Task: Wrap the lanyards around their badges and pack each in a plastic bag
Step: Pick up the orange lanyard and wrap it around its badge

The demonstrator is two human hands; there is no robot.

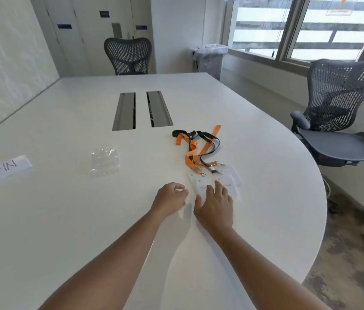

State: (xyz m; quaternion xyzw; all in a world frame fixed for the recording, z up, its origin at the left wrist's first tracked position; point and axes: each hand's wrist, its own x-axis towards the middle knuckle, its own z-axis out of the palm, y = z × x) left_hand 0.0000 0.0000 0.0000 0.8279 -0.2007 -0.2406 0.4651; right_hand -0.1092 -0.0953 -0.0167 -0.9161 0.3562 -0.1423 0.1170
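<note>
Our right hand (215, 203) lies flat, fingers spread on the overlapped white plastic badges (232, 183); our left hand (171, 199) curls loosely, empty, beside them. The limp orange and black fabric lanyards (195, 148) tangle beyond; the thin, slippery cards are probably best lifted by an edge.

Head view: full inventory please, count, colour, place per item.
table: one, white, fills the foreground
badges: several, overlapping, exact count unclear, white, right of centre, partly under the right hand
lanyards: tangled pile, orange and black, clipped to the badges, beyond them
plastic bags: small stack, clear, left of the lanyards
paper sign: one, white, handwritten, left edge
cable slots: two, grey, table centre
chairs: two, dark mesh, far end and right
bin: one, clear liner, by the window
left hand: loosely curled, beside the badges
right hand: flat on the badges
</note>
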